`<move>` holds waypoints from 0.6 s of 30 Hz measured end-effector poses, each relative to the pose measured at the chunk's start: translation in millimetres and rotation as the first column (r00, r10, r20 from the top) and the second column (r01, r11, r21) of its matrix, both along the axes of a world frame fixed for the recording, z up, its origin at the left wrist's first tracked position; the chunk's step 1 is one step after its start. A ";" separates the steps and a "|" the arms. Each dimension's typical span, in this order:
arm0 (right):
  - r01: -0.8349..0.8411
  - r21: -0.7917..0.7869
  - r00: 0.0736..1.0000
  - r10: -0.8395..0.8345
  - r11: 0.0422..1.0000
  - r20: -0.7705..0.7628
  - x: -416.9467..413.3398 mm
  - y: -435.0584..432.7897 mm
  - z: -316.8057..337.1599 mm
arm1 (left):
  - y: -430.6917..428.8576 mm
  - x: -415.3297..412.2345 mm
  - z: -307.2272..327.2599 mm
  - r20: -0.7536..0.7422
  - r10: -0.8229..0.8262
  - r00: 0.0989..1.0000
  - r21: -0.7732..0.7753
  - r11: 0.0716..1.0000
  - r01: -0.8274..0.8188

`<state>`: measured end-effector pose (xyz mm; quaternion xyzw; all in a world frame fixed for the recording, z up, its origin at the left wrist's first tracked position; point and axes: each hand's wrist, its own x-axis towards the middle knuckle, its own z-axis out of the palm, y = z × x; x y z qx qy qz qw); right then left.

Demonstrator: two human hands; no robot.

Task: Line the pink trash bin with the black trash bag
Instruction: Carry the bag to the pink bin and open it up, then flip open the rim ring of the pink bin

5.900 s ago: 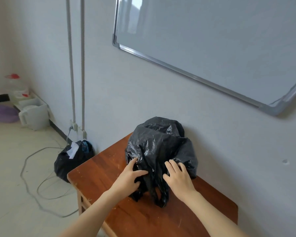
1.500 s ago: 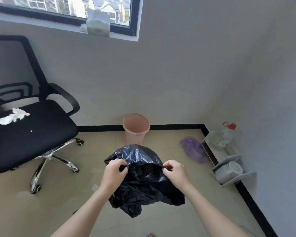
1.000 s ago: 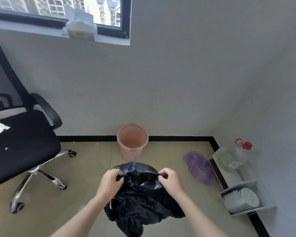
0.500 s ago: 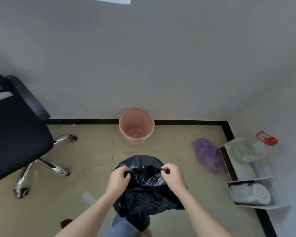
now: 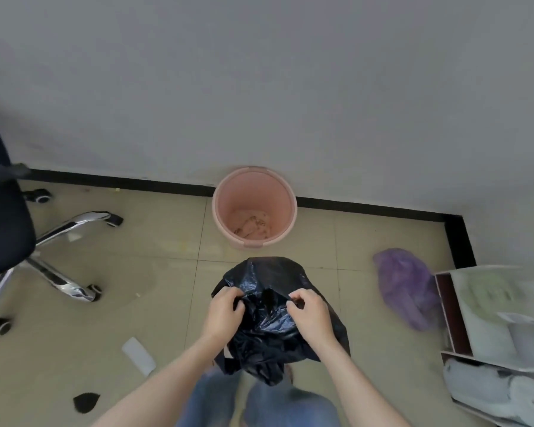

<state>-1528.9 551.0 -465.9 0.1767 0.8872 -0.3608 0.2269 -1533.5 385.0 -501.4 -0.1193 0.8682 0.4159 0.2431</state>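
The pink trash bin [image 5: 278, 192] stands on the floor against the grey wall, upright, with some dirt on its bottom. A crumpled black trash bag [image 5: 269, 331] hangs in the air in front of me, a little nearer than the bin. My left hand [image 5: 224, 312] pinches the bag's top edge on the left. My right hand [image 5: 312, 315] pinches the same edge on the right. The bag's mouth is gathered between both hands, and its lower part droops over my legs.
A black office chair with a chrome wheeled base [image 5: 62, 269] stands at the left. A purple bag [image 5: 407, 291] lies on the floor to the right, beside a low white shelf [image 5: 500, 331] in the corner. A white scrap [image 5: 138, 360] and a black scrap [image 5: 85, 402] lie on the tiles.
I have walked from the table to the bin with the bag in both hands. The view has tilted down, and the bin is closer and seen from above.
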 end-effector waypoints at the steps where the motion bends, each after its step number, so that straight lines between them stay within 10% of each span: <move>1: -0.007 0.005 1.000 0.007 1.000 -0.003 -6.8 2.0 -25.6 | 2.9 -3.4 -25.6 0.005 -0.004 1.000 -0.001 1.000 0.004; 18: -0.342 0.295 0.936 0.353 0.892 0.018 -50.4 -4.4 -375.6 | 5.5 -60.1 -357.1 -0.100 -0.326 0.940 -0.300 0.911 0.284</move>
